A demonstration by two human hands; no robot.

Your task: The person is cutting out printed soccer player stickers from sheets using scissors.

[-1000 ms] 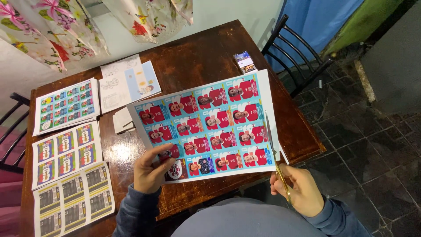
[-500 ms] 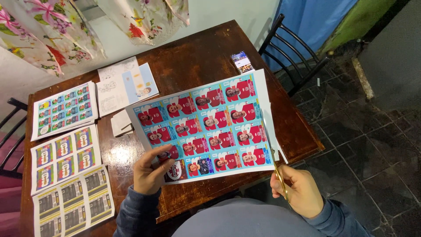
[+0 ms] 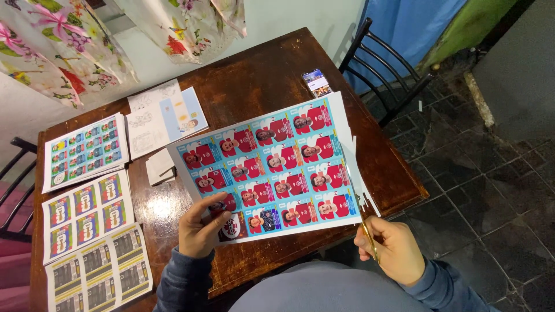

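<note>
One printed card sheet (image 3: 272, 167), near table edge: left hand (image 3: 199, 225) pinches its corner; right hand (image 3: 393, 251) closed around scissors (image 3: 364, 222). Advisably keep sheet taut, blades following margin.

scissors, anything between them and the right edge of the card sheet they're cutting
Nothing visible does. The scissors in the right hand are already at the right margin of the printed card sheet, with only the cut white strips lying along that edge. The left hand holds the sheet's lower left corner, away from the blades.
</note>
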